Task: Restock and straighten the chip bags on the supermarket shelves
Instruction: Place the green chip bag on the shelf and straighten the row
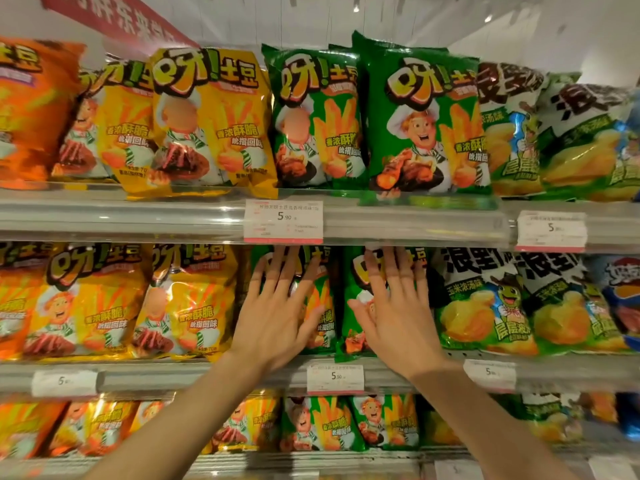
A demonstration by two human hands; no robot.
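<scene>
Left hand (273, 317) and right hand (398, 317) both flat, fingers straight, laid on two green chip bags (327, 317) on the middle shelf (207, 372); contact probably light, motion blur hinders reading. Best to push evenly on both faces, seating bags upright and flush behind the price tag (335, 377). Yellow bags (93, 299) left, white-green bags (485, 306) right, rows full.

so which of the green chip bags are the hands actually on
The two green bags on the middle shelf: left hand flat on one, right hand on its neighbour. Green bags on the top and bottom shelves are untouched.
</scene>
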